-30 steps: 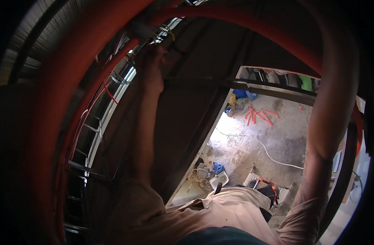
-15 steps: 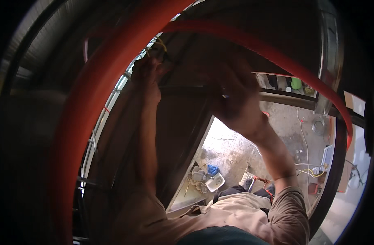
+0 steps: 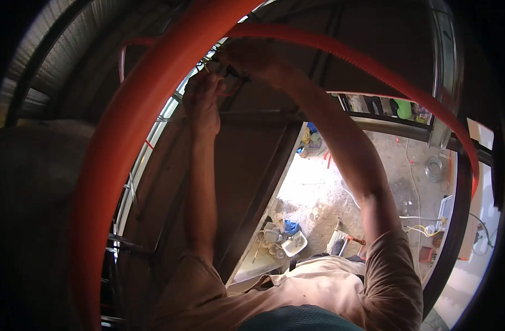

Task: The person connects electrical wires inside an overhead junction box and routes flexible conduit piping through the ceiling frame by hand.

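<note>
High up near the bright slit, my left hand (image 3: 204, 99) is closed, with its fingertips pinched on thin electrical wires (image 3: 207, 67). One of these is yellow, and a red one curls out beside the fingers. My right hand (image 3: 252, 57) reaches across from the right to the same wires, just above the left hand. Its fingers are bent closed, but deep shadow hides what lies in them. A thick orange-red conduit (image 3: 112, 132) curves past on the left, in front of the slit. Its thinner-looking stretch (image 3: 340, 48) arches over both hands.
Dark metal beams (image 3: 263, 207) frame an opening beside me. Far below lie a concrete floor (image 3: 318, 182), a white tub (image 3: 294, 244), a stepladder (image 3: 338, 243) and a wire coil (image 3: 434, 169). A shiny metal post (image 3: 444, 71) stands at the right.
My right hand has moved up and to the left, from over the opening to the wires beside my left hand. The left hand stays at the wires.
</note>
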Available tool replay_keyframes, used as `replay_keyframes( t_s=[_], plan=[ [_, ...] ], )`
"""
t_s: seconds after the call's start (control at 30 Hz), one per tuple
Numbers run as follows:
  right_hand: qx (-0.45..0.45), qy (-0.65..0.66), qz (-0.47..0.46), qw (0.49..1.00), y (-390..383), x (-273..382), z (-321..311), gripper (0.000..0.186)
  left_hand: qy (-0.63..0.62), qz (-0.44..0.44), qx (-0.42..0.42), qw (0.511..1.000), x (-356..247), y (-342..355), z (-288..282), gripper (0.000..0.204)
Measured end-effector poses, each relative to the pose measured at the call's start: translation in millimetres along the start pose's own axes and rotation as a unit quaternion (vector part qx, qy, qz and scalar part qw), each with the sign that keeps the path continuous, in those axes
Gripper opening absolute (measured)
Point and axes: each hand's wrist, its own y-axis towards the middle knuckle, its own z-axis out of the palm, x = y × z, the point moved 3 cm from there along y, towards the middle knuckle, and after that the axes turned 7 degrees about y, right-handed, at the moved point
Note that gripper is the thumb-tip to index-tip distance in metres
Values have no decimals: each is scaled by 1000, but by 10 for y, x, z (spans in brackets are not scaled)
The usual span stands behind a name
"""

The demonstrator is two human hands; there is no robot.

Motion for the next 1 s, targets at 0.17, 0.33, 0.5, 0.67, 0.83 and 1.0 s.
replay_keyframes(
  t_s=[0.17, 0.33, 0.5, 0.67, 0.83, 1.0],
  plan=[
    [69, -169, -3, 983, 147, -95, 128, 28, 117, -1, -31, 993, -43, -72, -200, 21],
    [22, -4, -13, 1000, 119, -126, 36, 31, 423, 260, -145, 856, -158, 76, -327, 16],
    [-26, 182, 222, 958, 114, 83, 43, 28, 362, 273, -131, 882, -79, 166, -397, 12],
    [-16, 186, 267, 945, 170, 208, 51, 34, 421, 299, -154, 843, 11, 284, -414, 17],
    [-5, 215, 270, 938, 125, 155, -7, 33, 369, 283, -133, 876, -213, -69, -17, 42],
    [6, 162, 243, 956, 183, 32, 38, 33, 521, 345, -185, 759, -396, -190, -58, 70]
  ],
)
